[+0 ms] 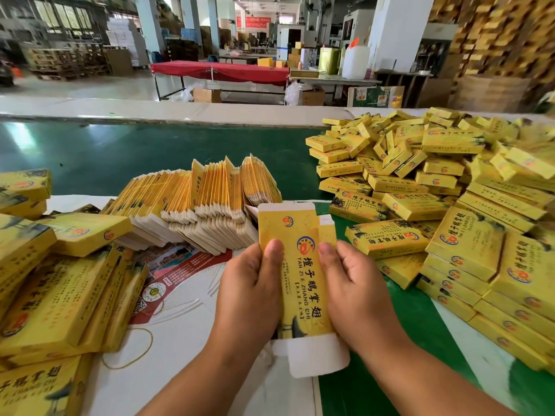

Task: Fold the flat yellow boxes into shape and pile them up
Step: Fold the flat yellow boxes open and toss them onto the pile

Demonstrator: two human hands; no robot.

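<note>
A person's two bare hands hold one flat yellow box (295,271) upright between them, printed face toward the camera, white end flaps sticking out above and below. The left hand (250,291) grips its left edge with the thumb pressed on the front; the right hand (350,285) grips the right edge the same way, thumb on the front. Just beyond the hands, slightly to the left, a leaning stack of flat boxes (204,202) rests on the green table (120,157). To the right of the right hand lies a loose heap of folded boxes (435,187). Left of the left hand sit more yellow boxes (54,295), partly on a white printed sheet (186,319) under the hands
</note>
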